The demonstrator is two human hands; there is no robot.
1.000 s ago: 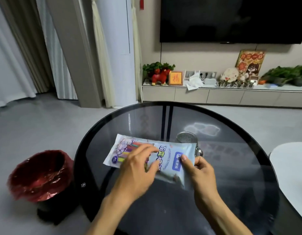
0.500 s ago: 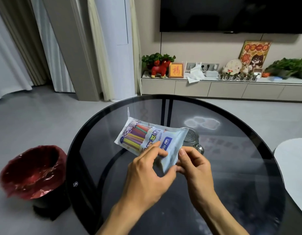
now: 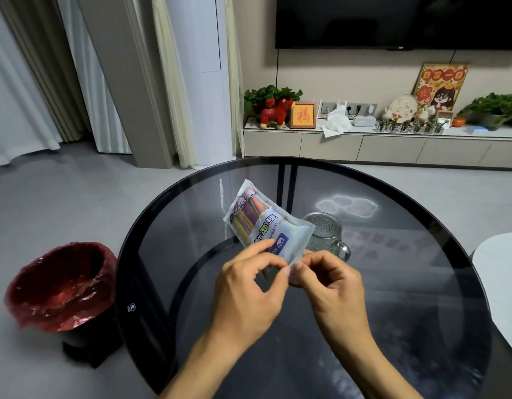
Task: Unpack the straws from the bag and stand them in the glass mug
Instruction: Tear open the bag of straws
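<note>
A sealed plastic bag of coloured straws (image 3: pixel 259 223) is held up above the round dark glass table (image 3: pixel 421 298), tilted with its far end pointing up and left. My left hand (image 3: pixel 249 286) and my right hand (image 3: pixel 326 277) both pinch its near bottom edge, fingertips almost touching. The straws show through the clear upper part of the bag. Behind the bag and to its right, an empty textured glass mug (image 3: pixel 325 234) with a handle stands upright on the table.
A bin lined with a red bag (image 3: pixel 59 286) stands on the floor at the left of the table. A white table edge (image 3: pixel 499 283) shows at the right. A low TV cabinet (image 3: pixel 364 145) with ornaments runs along the far wall.
The bag lay flat on the table under both hands; it has been lifted and tilted upright, and both hands have shifted to pinch its near edge. The mug is uncovered.
</note>
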